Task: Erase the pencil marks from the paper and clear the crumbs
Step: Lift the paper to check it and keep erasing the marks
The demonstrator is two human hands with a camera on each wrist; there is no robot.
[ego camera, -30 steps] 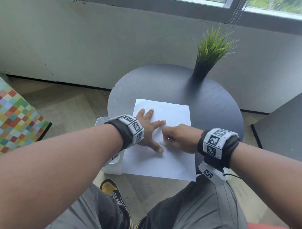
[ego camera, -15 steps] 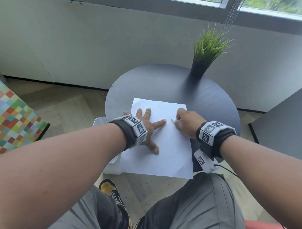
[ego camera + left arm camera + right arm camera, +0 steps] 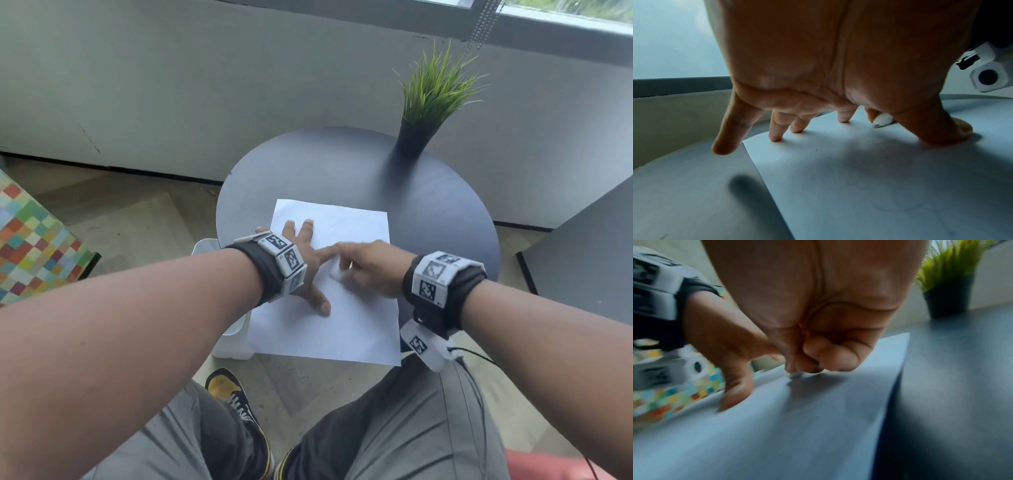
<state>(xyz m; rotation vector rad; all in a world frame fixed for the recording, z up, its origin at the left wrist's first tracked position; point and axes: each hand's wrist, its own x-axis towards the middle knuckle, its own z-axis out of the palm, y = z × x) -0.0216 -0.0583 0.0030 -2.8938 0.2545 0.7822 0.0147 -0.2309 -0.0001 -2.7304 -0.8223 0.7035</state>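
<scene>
Black wristbands [image 3: 260, 270] with white coded tags, grey trousers [image 3: 404, 442], yellow-black shoe [image 3: 236, 397].

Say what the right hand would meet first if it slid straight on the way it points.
Likely the left hand pressing the white paper sheet: the right hand, pinching a small white eraser, points leftward at it, nearly touching.

Soft daylight from the far window [image 3: 561, 13]; hand shadows fall on the paper [image 3: 859, 186]; the right wrist view is motion-blurred.

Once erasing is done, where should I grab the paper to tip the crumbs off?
Probably the near edge of the paper: it overhangs the round table, so fingers can slip beneath and pinch it from your side. The left hand pins the rest flat; the right hand grips the eraser.
</scene>
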